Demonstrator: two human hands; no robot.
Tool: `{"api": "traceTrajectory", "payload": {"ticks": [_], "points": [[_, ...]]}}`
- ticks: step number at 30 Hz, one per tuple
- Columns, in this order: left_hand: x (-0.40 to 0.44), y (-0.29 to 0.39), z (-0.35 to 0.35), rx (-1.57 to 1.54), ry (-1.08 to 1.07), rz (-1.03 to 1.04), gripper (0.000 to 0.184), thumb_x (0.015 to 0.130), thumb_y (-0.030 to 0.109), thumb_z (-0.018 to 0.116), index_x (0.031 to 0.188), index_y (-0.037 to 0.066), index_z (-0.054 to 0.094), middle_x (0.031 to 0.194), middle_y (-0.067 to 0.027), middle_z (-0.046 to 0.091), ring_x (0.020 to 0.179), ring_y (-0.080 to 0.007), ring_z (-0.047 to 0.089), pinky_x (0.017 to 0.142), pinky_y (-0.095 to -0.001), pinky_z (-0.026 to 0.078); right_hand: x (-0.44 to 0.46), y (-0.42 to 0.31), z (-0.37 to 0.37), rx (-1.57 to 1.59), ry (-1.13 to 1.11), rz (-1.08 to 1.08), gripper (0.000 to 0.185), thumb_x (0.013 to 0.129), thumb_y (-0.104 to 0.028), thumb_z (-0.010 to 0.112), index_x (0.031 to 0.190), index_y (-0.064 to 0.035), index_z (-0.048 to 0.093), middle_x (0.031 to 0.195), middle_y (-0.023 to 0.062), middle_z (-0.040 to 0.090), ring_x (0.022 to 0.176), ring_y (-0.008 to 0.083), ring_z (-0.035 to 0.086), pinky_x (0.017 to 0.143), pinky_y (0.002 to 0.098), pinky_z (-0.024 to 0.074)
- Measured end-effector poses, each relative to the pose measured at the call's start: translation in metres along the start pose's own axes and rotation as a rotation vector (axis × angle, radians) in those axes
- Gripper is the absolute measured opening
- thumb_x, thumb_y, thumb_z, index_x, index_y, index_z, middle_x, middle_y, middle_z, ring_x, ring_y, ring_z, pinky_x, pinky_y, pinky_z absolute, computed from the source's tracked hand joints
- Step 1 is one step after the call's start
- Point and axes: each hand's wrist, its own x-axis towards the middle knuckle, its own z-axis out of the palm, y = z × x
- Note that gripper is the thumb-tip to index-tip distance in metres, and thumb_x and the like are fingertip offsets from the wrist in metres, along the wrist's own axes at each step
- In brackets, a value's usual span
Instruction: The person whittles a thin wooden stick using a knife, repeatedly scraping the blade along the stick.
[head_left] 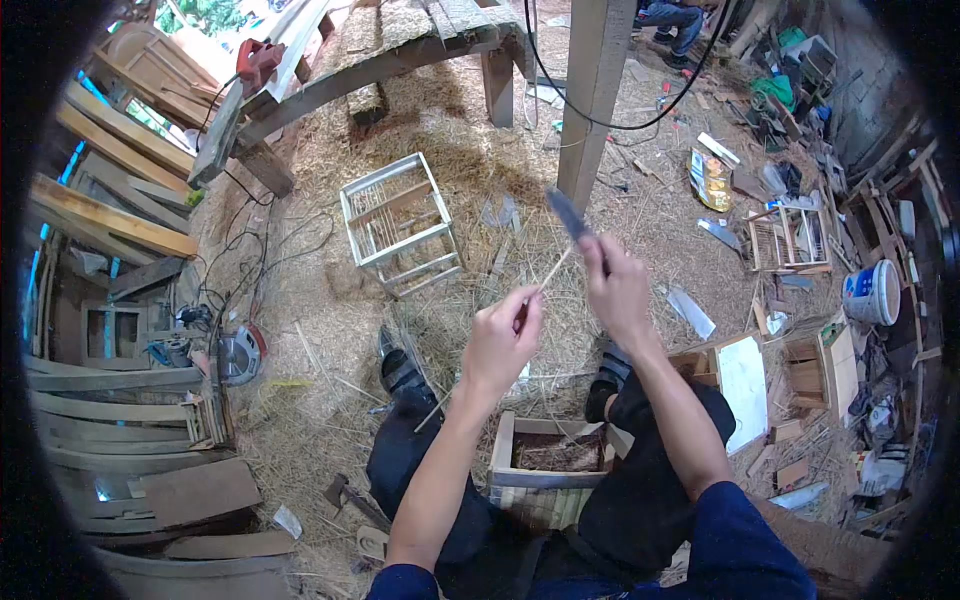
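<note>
My right hand [618, 285] is closed around a knife [568, 213], its wide dark blade pointing up and away from me. In my left hand [503, 338], fingers pinched, is a thin wooden stick [556, 268]. The stick slants up to the knife near my right fingers, and its lower end shows beside my left forearm. Whether the blade touches the stick I cannot tell. Between my legs stands a small wooden frame [548, 480] with slats on its near side. My palms hide the knife's handle and part of the stick.
A white-edged wooden cage [402, 225] stands ahead on the shavings. A post [592, 100] rises beyond my right hand, with a black cable [640, 127] looping past it. Boards [120, 405] are stacked left, near a power saw [241, 355]. At right are a bucket [872, 293] and wooden boxes [803, 372].
</note>
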Motion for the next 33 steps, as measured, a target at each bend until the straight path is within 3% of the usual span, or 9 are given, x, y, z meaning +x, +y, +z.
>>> {"api": "traceTrajectory", "payload": {"ticks": [2, 5, 10, 13, 17, 22, 25, 29, 33], "points": [[0.000, 0.003, -0.002, -0.018, -0.001, -0.056, 0.020, 0.100, 0.014, 0.062, 0.109, -0.002, 0.069, 0.070, -0.0139, 0.067, 0.057, -0.0163, 0.062, 0.054, -0.0340, 0.047, -0.021, 0.006, 0.018, -0.035, -0.020, -0.252, 0.020, 0.102, -0.028, 0.061, 0.094, -0.0104, 0.066, 0.069, 0.0142, 0.067, 0.056, 0.0315, 0.066, 0.050, 0.0420, 0.0485], [-0.007, -0.002, -0.001, -0.076, 0.026, -0.095, 0.021, 0.101, 0.014, 0.061, 0.108, -0.003, 0.069, 0.068, -0.0122, 0.065, 0.057, -0.0129, 0.060, 0.053, -0.0331, 0.046, -0.022, 0.007, 0.024, -0.085, -0.047, -0.329, 0.022, 0.102, -0.029, 0.061, 0.091, -0.0104, 0.064, 0.064, 0.0139, 0.064, 0.054, 0.0336, 0.064, 0.049, 0.0425, 0.0477], [-0.006, -0.016, 0.009, -0.162, 0.064, -0.043, 0.021, 0.101, 0.013, 0.060, 0.108, -0.004, 0.069, 0.067, -0.0092, 0.065, 0.057, -0.0091, 0.056, 0.052, -0.0302, 0.044, -0.008, -0.002, 0.011, -0.062, 0.022, -0.105, 0.028, 0.103, -0.032, 0.059, 0.086, -0.0095, 0.059, 0.061, 0.0138, 0.061, 0.052, 0.0327, 0.063, 0.047, 0.0430, 0.0460], [-0.008, -0.016, 0.005, -0.210, 0.050, -0.080, 0.022, 0.101, 0.013, 0.059, 0.110, -0.005, 0.069, 0.068, -0.0070, 0.065, 0.059, -0.0078, 0.055, 0.053, -0.0295, 0.044, -0.024, -0.005, 0.018, -0.135, -0.015, -0.404, 0.029, 0.104, -0.032, 0.058, 0.086, -0.0092, 0.059, 0.061, 0.0141, 0.062, 0.052, 0.0328, 0.063, 0.046, 0.0438, 0.0458], [-0.010, -0.020, 0.004, -0.251, 0.074, -0.039, 0.023, 0.100, 0.011, 0.058, 0.113, -0.005, 0.068, 0.069, -0.0052, 0.065, 0.060, -0.0066, 0.055, 0.053, -0.0284, 0.044, -0.008, 0.009, 0.026, -0.082, -0.021, -0.116, 0.030, 0.102, -0.034, 0.059, 0.085, -0.0092, 0.057, 0.061, 0.0143, 0.062, 0.053, 0.0336, 0.064, 0.047, 0.0458, 0.0464], [-0.021, -0.029, -0.003, -0.189, 0.087, -0.050, 0.020, 0.099, 0.008, 0.057, 0.110, -0.005, 0.068, 0.075, -0.0060, 0.067, 0.060, -0.0048, 0.053, 0.053, -0.0266, 0.042, -0.032, 0.000, 0.032, -0.133, -0.130, -0.399, 0.032, 0.104, -0.035, 0.057, 0.086, -0.0088, 0.059, 0.059, 0.0140, 0.061, 0.052, 0.0351, 0.063, 0.047, 0.0460, 0.0465], [-0.022, -0.019, -0.004, -0.255, 0.122, -0.091, 0.020, 0.098, 0.008, 0.058, 0.110, -0.005, 0.068, 0.075, -0.0072, 0.067, 0.061, -0.0061, 0.054, 0.054, -0.0275, 0.043, -0.010, 0.007, 0.028, -0.035, -0.046, -0.091, 0.031, 0.102, -0.034, 0.060, 0.085, -0.0088, 0.061, 0.060, 0.0138, 0.062, 0.053, 0.0354, 0.063, 0.047, 0.0457, 0.0467], [-0.030, -0.018, -0.009, -0.244, 0.118, -0.115, 0.022, 0.098, 0.008, 0.058, 0.113, -0.006, 0.067, 0.079, -0.0107, 0.070, 0.065, -0.0105, 0.060, 0.058, -0.0306, 0.048, -0.026, 0.000, 0.029, -0.032, 0.031, -0.472, 0.032, 0.105, -0.034, 0.055, 0.086, -0.0093, 0.063, 0.056, 0.0106, 0.059, 0.046, 0.0274, 0.059, 0.044, 0.0412, 0.0442], [-0.036, -0.014, -0.009, -0.133, 0.109, -0.045, 0.025, 0.098, 0.007, 0.058, 0.116, -0.007, 0.067, 0.081, -0.0144, 0.072, 0.069, -0.0136, 0.065, 0.062, -0.0325, 0.051, -0.022, 0.004, 0.021, -0.136, 0.001, -0.383, 0.034, 0.104, -0.038, 0.057, 0.083, -0.0109, 0.063, 0.057, 0.0075, 0.059, 0.044, 0.0203, 0.056, 0.043, 0.0371, 0.0434]]}}
